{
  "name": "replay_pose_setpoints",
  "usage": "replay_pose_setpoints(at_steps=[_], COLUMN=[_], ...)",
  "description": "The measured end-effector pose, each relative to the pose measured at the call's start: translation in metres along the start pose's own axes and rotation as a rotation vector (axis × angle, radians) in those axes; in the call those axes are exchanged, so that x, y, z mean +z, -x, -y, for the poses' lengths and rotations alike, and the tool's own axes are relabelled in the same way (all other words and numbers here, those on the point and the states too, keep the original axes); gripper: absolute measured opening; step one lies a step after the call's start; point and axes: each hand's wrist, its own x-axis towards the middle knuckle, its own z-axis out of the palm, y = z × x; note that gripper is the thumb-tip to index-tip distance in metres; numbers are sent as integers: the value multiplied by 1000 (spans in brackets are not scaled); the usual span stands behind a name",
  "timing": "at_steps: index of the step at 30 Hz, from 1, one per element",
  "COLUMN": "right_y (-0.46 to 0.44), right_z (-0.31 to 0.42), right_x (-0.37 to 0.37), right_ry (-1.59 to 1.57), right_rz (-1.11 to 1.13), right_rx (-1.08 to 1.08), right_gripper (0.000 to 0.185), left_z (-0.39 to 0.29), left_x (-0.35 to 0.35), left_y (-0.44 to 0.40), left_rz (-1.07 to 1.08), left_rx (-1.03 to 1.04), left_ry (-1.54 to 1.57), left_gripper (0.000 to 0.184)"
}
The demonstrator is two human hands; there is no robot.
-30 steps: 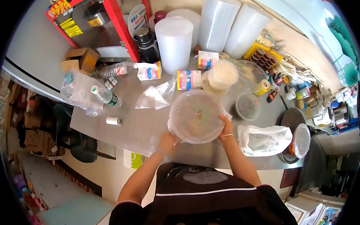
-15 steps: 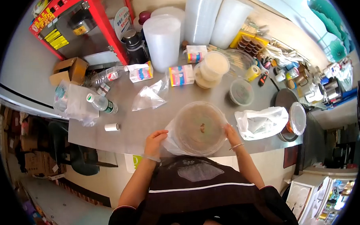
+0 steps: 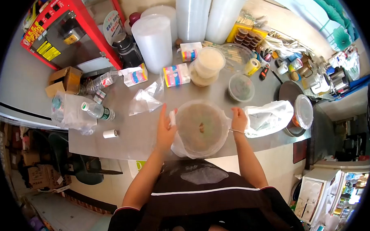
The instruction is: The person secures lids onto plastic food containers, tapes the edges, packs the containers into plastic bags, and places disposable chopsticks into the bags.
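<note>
A large round takeaway bowl (image 3: 201,129) with a clear, cloudy lid sits at the table's front edge, right before my body. A thin white plastic bag (image 3: 179,148) lies around and under it, showing mostly at its left side. My left hand (image 3: 166,130) is closed on a bunched strip of this bag at the bowl's left, its index finger pointing up. At the bowl's right, my right hand (image 3: 239,121) is closed on the bag's other edge, which stretches toward the lid's rim. Food inside the bowl shows only dimly.
Another white bag (image 3: 270,118) lies just right of my right hand, near a pan (image 3: 291,93). A small lidded bowl (image 3: 241,88), stacked tubs (image 3: 207,66), tissue packs (image 3: 176,75) and a clear bag (image 3: 147,99) stand farther back. A water bottle (image 3: 98,111) lies left.
Both hands have left the bowl's sides and risen, pulling the bag's edges up and outward. The bowl has stayed at the front edge; the whole view has shifted slightly.
</note>
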Motion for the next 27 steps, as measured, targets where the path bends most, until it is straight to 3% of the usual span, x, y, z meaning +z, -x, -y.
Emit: replay_pose_setpoints(at_steps=[2, 5, 8, 11, 14, 16, 17, 18, 23, 24, 27], right_y=[-2, -8, 2, 1, -16, -13, -11, -2, 31, 28, 12], right_z=[31, -38, -70, -15, -25, 27, 59, 83, 115, 124, 179], right_x=[-14, -2, -2, -24, -12, -38, -55, -73, -99, -109, -146], right_ry=[-222, 287, -27, 157, -214, -707, -956, -928, -615, -504, -694], right_rz=[54, 143, 587, 507, 61, 86, 95, 183, 504, 672, 526], right_rx=[196, -268, 174, 83, 430, 422, 410, 393, 117, 172, 1], right_gripper=[24, 26, 28, 29, 29, 30, 31, 32, 52, 66, 67], left_z=[-2, -8, -26, -20, -22, -47, -61, -71, -104, -113, -137], left_x=[-2, 4, 37, 69, 60, 39, 40, 40, 28, 29, 33], left_y=[11, -7, -30, -28, -10, 13, 22, 32, 54, 55, 67], left_rz=[28, -45, 125, 509, 452, 233, 137, 41, 100, 110, 188], left_rx=[79, 152, -30, 56, 171, -85, -10, 52, 34, 28, 80], left_ry=[-143, -91, -314, -629, -437, -210, -110, -12, -202, -210, -260], left_gripper=[82, 79, 73, 63, 58, 58, 59, 61, 66, 67, 66])
